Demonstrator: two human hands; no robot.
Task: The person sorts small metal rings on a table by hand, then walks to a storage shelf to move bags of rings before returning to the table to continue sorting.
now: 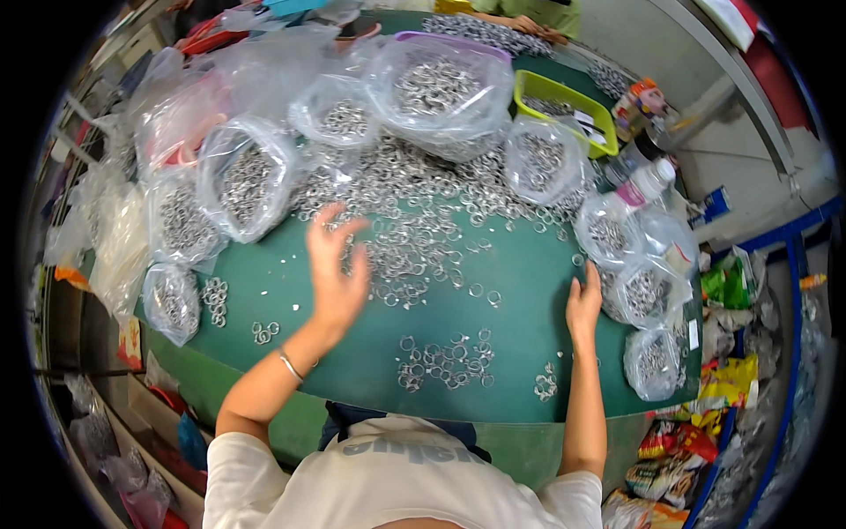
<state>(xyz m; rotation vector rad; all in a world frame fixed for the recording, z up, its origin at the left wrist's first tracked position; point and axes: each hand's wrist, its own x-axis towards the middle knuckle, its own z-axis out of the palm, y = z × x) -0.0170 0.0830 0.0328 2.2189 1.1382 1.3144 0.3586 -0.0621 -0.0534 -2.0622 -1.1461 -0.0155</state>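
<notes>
On the green table (529, 291), a big spread of metal rings (414, 220) lies among clear bags (242, 181) of more rings. The left hand (335, 264) hovers over the spread, fingers splayed, holding nothing. The right hand (583, 304) rests flat beside a bag, empty. A small ring cluster (445, 360) sits nearest the person.

Green table (529, 273) carries loose metal rings (414, 220) and bagged rings (247, 181).
</notes>
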